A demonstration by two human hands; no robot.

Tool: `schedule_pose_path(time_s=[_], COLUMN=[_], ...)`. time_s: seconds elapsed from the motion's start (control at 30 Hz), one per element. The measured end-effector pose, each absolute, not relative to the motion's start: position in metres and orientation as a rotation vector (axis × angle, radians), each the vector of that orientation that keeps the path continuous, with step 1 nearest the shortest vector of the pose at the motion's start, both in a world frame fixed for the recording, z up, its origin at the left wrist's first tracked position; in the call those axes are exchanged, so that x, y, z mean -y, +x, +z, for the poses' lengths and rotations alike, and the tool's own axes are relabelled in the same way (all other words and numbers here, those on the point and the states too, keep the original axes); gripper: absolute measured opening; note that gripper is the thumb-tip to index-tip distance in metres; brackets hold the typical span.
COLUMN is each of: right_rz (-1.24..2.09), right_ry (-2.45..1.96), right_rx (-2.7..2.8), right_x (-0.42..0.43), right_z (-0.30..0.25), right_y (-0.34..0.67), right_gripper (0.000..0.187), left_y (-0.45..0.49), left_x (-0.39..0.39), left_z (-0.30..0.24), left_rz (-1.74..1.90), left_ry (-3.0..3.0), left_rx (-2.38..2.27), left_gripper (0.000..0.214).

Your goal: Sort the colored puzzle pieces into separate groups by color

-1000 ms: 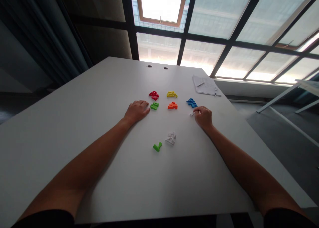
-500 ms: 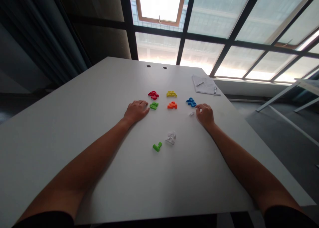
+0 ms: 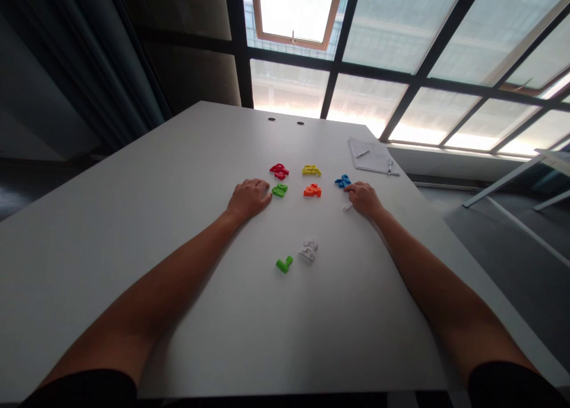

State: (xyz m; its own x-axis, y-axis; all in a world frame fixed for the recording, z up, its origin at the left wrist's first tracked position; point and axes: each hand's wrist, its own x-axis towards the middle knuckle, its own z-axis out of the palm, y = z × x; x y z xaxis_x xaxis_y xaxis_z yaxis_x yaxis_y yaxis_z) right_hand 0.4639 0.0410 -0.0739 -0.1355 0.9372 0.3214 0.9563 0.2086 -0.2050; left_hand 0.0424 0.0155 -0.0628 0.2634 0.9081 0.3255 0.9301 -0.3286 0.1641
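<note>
My left hand (image 3: 250,197) lies on the white table, fingers together but stretched out, beside a small pile of green plastic pieces (image 3: 279,190). Nothing shows in its grasp. My right hand (image 3: 364,198) has its fingers closed at the near right edge of the blue plastic pieces (image 3: 342,181), partly covering them. A small white piece (image 3: 347,208) lies just below those fingers. Between the hands are orange pieces (image 3: 312,190), with yellow pieces (image 3: 311,170) and red pieces (image 3: 279,170) behind. Nearer me sit a green T-shaped piece (image 3: 284,264) and white pieces (image 3: 309,250).
The white table (image 3: 214,342) reaches toward the windows. Paper sheets (image 3: 373,157) with pens on them lie at its far right edge. Two round dark-centred holes are set near the far edge. Another table with white legs stands at the right.
My right hand has moved slightly left, its fingertips now over the edge of the blue pieces. My left hand stays in place. The whole view has shifted a little.
</note>
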Motion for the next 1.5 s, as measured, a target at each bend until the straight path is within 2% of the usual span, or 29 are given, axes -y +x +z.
schedule_pose_path(time_s=[0.6, 0.83, 1.0, 1.17, 1.3, 1.4, 1.5], right_rz=[0.023, -0.143, -0.269, -0.205, -0.171, -0.212, -0.184], right_ry=[-1.827, -1.387, -1.384, -1.646, -1.682, -1.454, -0.953], right_rx=[2.082, 2.008, 2.088, 2.135, 2.143, 2.148, 2.281], right_x=[-0.066, 0.000, 0.048, 0.042, 0.037, 0.044, 0.064], right_z=[-0.064, -0.068, -0.078, -0.077, -0.076, -0.070, -0.057], right_y=[0.451, 0.450, 0.444, 0.437, 0.437, 0.436, 0.423], right_gripper=[0.042, 0.035, 0.025, 0.043, 0.053, 0.048, 0.034], left_y=[0.044, 0.043, 0.044, 0.043, 0.042, 0.041, 0.040], left_x=[-0.014, -0.015, -0.014, -0.015, -0.016, -0.016, -0.016], left_z=[-0.062, -0.064, -0.062, -0.060, -0.060, -0.060, -0.060], left_rz=[-0.579, -0.599, -0.598, -0.538, -0.532, -0.551, -0.544], left_ry=[-2.453, -2.459, -2.460, -2.460, -2.460, -2.462, -2.463], left_rx=[1.792, 1.786, 1.785, 1.785, 1.780, 1.772, 1.770], left_gripper=[0.035, 0.034, 0.033, 0.036, 0.036, 0.037, 0.037])
